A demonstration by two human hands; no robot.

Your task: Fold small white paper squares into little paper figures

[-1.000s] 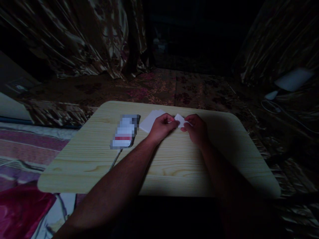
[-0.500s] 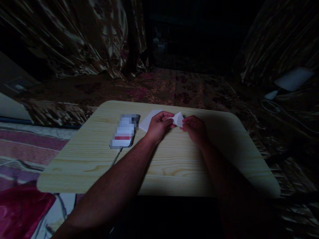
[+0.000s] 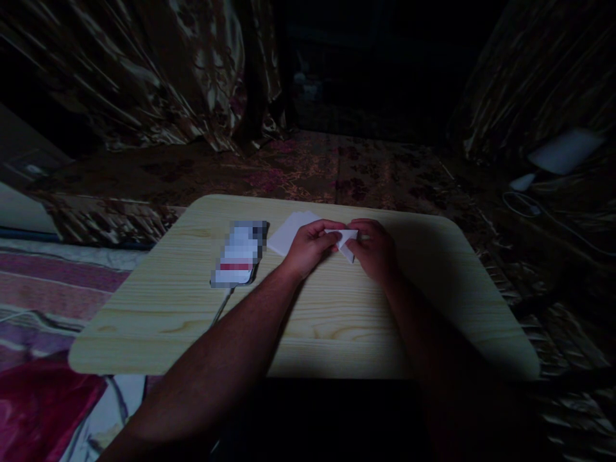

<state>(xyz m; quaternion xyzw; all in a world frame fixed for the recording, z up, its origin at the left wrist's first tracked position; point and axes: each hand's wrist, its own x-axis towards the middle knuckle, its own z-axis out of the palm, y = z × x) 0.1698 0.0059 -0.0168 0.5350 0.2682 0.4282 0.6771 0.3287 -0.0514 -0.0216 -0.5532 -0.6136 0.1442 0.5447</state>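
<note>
A small folded piece of white paper (image 3: pixel 347 242) is held between both hands above the table (image 3: pixel 332 314), with one pointed corner hanging down toward me. My left hand (image 3: pixel 312 245) pinches its left side, thumb on top. On the other side, my right hand (image 3: pixel 375 247) grips the right edge, its thumb pressing near the middle of the paper. The fingers underneath are mostly hidden. A stack of white paper (image 3: pixel 285 234) lies flat on the table just left of my left hand, partly covered by it.
A phone (image 3: pixel 239 253), its screen blurred out, lies left of the paper stack with a white cable (image 3: pixel 224 307) running toward me. Patterned curtains (image 3: pixel 216 77) and a cloth-covered ledge (image 3: pixel 312 167) stand behind the table. A white lamp (image 3: pixel 565 152) is at the right.
The folded paper has turned, so its point now faces down toward me instead of up. My right hand has closed in toward the left hand, its thumb now over the paper.
</note>
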